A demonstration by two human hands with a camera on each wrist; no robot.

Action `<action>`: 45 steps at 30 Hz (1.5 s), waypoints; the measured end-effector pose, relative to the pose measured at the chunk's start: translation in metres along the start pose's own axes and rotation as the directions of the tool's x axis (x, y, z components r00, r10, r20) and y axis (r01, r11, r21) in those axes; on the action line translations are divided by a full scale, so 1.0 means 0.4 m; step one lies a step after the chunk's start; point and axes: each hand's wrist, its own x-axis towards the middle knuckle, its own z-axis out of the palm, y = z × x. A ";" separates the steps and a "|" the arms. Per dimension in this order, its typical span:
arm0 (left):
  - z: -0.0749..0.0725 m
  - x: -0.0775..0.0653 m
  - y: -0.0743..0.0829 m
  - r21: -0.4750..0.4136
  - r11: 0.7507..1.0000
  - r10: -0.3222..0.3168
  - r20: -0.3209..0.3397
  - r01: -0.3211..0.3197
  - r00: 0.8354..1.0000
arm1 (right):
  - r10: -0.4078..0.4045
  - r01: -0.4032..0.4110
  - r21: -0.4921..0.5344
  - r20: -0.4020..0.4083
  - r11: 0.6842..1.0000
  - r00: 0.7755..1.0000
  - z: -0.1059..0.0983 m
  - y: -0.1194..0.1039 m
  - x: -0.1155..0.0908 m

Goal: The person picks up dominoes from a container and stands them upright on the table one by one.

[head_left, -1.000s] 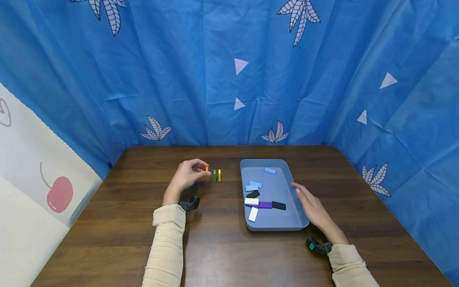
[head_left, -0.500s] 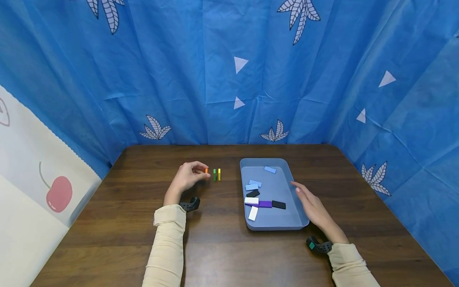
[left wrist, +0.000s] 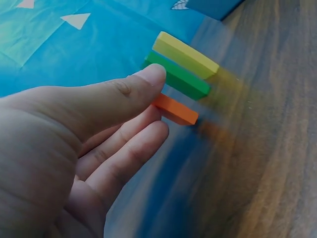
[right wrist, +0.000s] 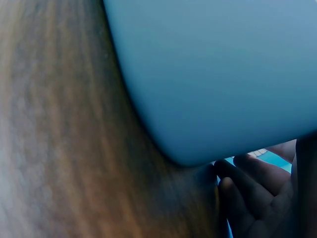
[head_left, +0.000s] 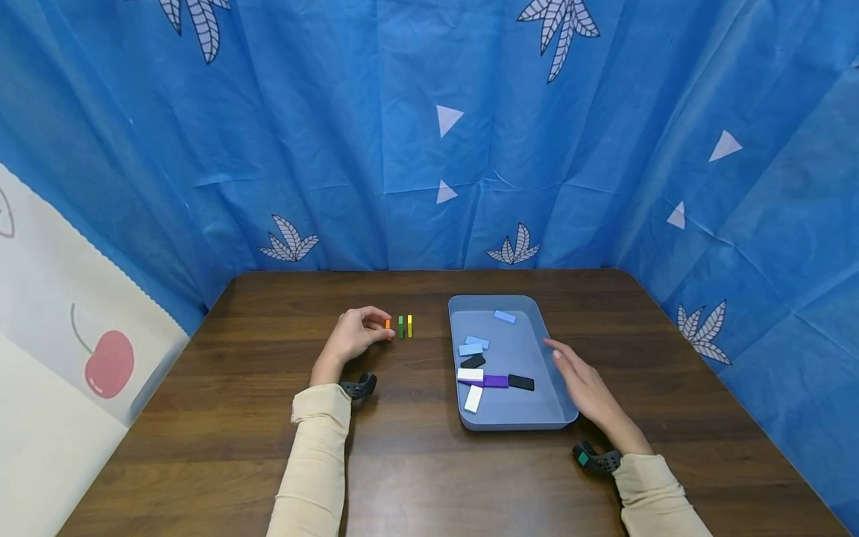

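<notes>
In the head view my left hand (head_left: 352,339) pinches an orange domino (head_left: 388,325) between thumb and fingers. The left wrist view shows the thumb (left wrist: 141,82) covering part of that orange domino (left wrist: 179,111). Just right of it, a green domino (head_left: 400,327) and a yellow domino (head_left: 410,326) stand on their edges, parallel and slightly apart. My right hand (head_left: 589,391) lies against the right side of a grey-blue tray (head_left: 513,426), its index finger extended at the rim. In the right wrist view the tray wall (right wrist: 213,74) hides part of that hand (right wrist: 257,193).
Inside the tray several dominoes lie flat: light blue (head_left: 505,317), black (head_left: 520,382), purple (head_left: 496,381) and white (head_left: 473,399). Everything stands on a dark wooden table (head_left: 429,477). A blue curtain (head_left: 376,134) hangs behind the table's far edge.
My left hand has moved slightly towards me with the orange domino in its pinch. The green and yellow dominoes, the tray and my right hand have stayed in place.
</notes>
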 end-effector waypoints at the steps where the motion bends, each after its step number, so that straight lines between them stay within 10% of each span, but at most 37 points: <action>1: 0.001 0.001 -0.001 -0.001 1.000 0.000 0.001 0.000 1.000 | 0.003 -0.003 0.000 0.000 1.000 1.000 0.000 -0.001 0.000; 45: 0.054 0.011 -0.051 -0.076 0.997 -0.032 -0.067 0.027 0.997 | 0.032 -0.032 -0.002 0.005 0.999 0.999 0.002 -0.009 0.003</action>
